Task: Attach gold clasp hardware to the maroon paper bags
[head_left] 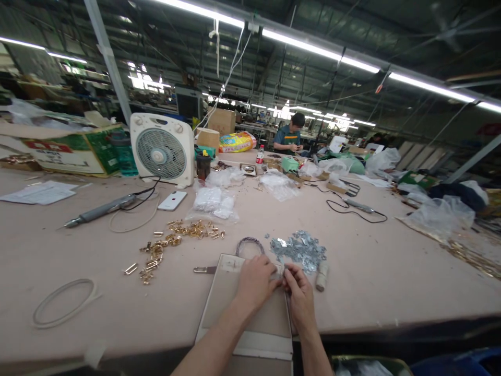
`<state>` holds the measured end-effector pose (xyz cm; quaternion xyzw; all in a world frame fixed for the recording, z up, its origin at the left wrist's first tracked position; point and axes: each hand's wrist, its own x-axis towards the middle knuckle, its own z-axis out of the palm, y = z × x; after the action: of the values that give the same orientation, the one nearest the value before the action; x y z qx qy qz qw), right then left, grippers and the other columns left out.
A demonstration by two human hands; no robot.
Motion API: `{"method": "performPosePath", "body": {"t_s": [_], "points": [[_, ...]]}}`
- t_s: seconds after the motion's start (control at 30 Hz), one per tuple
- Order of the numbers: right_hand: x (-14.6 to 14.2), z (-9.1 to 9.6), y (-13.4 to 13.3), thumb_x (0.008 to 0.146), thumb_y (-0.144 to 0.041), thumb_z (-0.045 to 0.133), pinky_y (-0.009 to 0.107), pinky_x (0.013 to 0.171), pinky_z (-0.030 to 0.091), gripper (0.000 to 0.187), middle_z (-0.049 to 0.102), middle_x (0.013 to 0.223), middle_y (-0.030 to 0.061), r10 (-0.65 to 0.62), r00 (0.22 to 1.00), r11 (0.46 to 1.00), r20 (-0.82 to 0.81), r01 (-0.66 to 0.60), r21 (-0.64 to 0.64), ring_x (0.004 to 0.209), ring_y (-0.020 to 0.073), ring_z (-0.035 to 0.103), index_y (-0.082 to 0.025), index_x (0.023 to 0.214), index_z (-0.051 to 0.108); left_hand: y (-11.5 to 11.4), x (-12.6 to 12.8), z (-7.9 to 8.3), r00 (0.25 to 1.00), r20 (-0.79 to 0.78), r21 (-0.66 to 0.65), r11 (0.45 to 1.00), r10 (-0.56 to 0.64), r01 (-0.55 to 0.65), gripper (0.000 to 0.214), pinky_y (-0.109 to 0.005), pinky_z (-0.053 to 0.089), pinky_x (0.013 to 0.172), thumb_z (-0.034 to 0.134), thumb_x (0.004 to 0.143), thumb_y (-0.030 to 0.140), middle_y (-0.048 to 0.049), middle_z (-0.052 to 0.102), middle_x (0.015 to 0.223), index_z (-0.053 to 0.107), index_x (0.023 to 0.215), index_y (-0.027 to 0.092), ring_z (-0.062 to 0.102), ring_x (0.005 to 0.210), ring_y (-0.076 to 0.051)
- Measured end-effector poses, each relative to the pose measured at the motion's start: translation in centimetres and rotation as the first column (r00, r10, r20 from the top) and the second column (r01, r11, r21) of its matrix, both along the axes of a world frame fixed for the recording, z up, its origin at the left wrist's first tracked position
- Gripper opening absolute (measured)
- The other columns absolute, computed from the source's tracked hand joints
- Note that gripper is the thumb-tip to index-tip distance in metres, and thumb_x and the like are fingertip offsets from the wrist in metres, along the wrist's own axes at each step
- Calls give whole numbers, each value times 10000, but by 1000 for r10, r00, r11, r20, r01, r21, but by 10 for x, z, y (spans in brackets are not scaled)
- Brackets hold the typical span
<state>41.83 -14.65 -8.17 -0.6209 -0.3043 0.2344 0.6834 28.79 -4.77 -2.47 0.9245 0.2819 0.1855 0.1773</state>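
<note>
A flat beige handbag [223,305] lies at the table's front edge, with a braided handle [250,241] arching above its top. A dark strap with a gold buckle [201,270] sticks out from its left side. My left hand [255,282] rests over the bag's upper part, its fingers curled onto the top right corner. At that same corner my right hand [300,295] is closed, thumb and fingertips pinched together; what lies between them is hidden. Just beyond the hands spreads a pile of small silver metal plates [303,250]. A short beige roll [322,275] lies right of my right hand.
Gold buckles [154,256] lie scattered to the left, near a coiled tube [64,303]. Grey electric screwdrivers [102,210] lie on both sides. Behind are a phone [172,200], a plastic bag [213,202] and a fan [162,151]. Another person [289,137] works across the table.
</note>
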Motion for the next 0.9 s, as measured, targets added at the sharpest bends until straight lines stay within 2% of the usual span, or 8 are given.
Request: {"method": "performPosePath", "body": {"t_s": [0.1, 0.33, 0.63, 0.77, 0.9], "points": [[0, -1, 0, 902, -528, 698, 275, 629, 461, 374, 597, 731, -9, -17, 1000, 1000, 17, 17, -10, 663, 163, 523, -207, 1094, 700, 1, 3, -1, 1000, 20, -37, 999, 12, -11, 199, -424, 456, 886, 744, 914, 403, -49, 682, 1097, 732, 1035, 245, 620, 1062, -269], [-1, 5, 1, 915, -547, 680, 288, 641, 475, 375, 605, 707, -6, -29, 996, 997, 90, 35, -68, 659, 174, 548, -201, 1053, 716, -2, 2, -6, 999, 50, -3, 1000, 12, -12, 135, -422, 432, 887, 691, 952, 362, -55, 678, 1077, 710, 981, 231, 607, 1050, -261], [-2, 6, 4, 891, -563, 699, 291, 625, 473, 402, 619, 696, 3, -38, 995, 996, 91, 45, -78, 657, 182, 570, -192, 1041, 740, -4, 4, -10, 997, 72, 17, 1000, 15, -16, 127, -429, 416, 882, 620, 986, 300, -52, 675, 1023, 705, 920, 235, 604, 1014, -246], [1, 5, 4, 875, -560, 711, 286, 610, 465, 411, 629, 689, 3, -35, 995, 995, 90, 43, -93, 650, 180, 565, -188, 1044, 754, -4, 2, -13, 996, 84, 25, 1000, 7, -9, 108, -426, 434, 901, 670, 965, 341, -51, 671, 1063, 698, 984, 237, 601, 1034, -252], [6, 7, 3, 864, -549, 724, 306, 652, 505, 399, 694, 746, 27, 31, 996, 993, 85, -21, -117, 694, 202, 611, -193, 1033, 783, -3, 1, -19, 993, 116, 23, 1000, -6, 3, 391, -422, 462, 937, 809, 850, 468, -64, 649, 1176, 675, 1132, 233, 593, 1102, -275]]}}
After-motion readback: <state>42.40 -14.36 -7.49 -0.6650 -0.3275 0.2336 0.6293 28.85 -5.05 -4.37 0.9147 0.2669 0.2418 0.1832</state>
